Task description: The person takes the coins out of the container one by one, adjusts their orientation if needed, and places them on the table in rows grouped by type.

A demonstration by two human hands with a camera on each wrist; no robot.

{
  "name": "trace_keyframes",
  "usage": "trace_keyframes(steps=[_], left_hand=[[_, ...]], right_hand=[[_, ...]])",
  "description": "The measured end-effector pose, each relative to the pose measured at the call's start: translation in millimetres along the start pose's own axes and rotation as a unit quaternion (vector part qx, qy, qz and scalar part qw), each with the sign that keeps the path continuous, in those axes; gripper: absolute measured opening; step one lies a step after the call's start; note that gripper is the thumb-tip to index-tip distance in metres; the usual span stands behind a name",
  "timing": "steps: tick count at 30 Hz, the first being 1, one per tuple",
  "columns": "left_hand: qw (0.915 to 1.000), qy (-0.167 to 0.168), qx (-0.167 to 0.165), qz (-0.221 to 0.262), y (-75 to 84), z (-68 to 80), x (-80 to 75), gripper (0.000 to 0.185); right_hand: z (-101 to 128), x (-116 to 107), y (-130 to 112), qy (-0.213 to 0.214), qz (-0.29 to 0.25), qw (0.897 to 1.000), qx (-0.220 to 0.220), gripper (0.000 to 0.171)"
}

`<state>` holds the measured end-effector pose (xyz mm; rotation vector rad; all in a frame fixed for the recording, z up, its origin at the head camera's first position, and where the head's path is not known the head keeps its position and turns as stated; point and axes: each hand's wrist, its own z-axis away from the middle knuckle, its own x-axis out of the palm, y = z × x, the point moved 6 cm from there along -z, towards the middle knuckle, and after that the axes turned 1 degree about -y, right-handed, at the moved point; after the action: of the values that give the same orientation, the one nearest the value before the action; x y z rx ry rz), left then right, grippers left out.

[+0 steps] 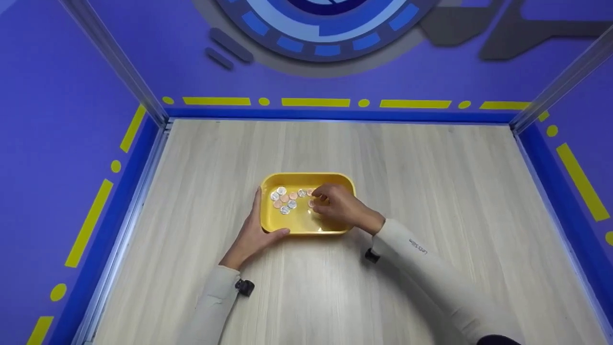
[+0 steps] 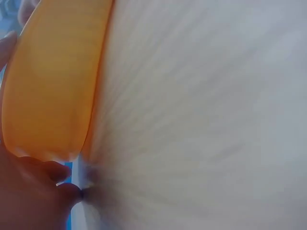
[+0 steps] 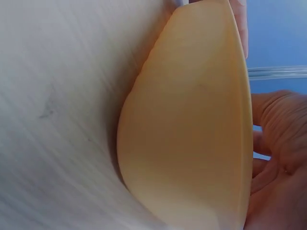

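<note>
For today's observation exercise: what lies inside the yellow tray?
Silver and copper coins lie loose inside the yellow tray. The right hand covers the tray's right side, hiding anything beneath it.

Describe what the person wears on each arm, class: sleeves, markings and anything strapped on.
Both arms wear long, pale cream sleeves reaching the wrists. The right sleeve carries small dark lettering on the forearm. A small black device sits at each wrist: left, right. Both hands are bare.
</note>
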<state>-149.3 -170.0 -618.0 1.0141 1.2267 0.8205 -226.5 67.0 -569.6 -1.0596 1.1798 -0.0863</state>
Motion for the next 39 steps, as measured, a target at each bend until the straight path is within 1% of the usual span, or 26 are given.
trace_keyframes(steps=[3,8,13,17,20,27,33,39], left_hand=[[1.0000,-0.005,0.003,0.005,-0.9,0.5,1.4,0.141],[0.9999,-0.010,0.009,-0.002,-1.4,0.0,2.5,0.145],[0.9999,-0.008,0.009,-0.007,-1.4,0.7,1.5,0.146],[0.9998,-0.006,0.008,-0.014,-1.3,0.8,1.5,0.145],[0.9999,-0.002,0.002,-0.013,-2.8,0.8,1.1,0.144],[0.9998,0.007,-0.004,-0.016,-3.0,1.7,-0.9,0.144],[0.9998,0.008,-0.008,-0.017,-5.0,1.8,-0.7,0.143],[0.9996,0.015,-0.015,-0.020,-8.8,2.6,-2.9,0.144]], right_hand=[[-2,3,2,-0.010,0.015,1.000,0.020,0.031],[-5,7,7,-0.019,0.020,0.998,0.049,0.027],[-10,10,11,-0.014,0.020,0.998,0.051,0.018],[-12,9,12,0.001,0.028,0.999,0.032,0.019],[-14,8,11,0.005,0.031,0.999,0.021,0.020],[-17,11,12,0.009,0.020,0.999,0.040,0.020],[-18,16,13,0.005,0.024,0.998,0.055,0.012],[-18,18,12,0.008,0.042,0.996,0.084,0.004]])
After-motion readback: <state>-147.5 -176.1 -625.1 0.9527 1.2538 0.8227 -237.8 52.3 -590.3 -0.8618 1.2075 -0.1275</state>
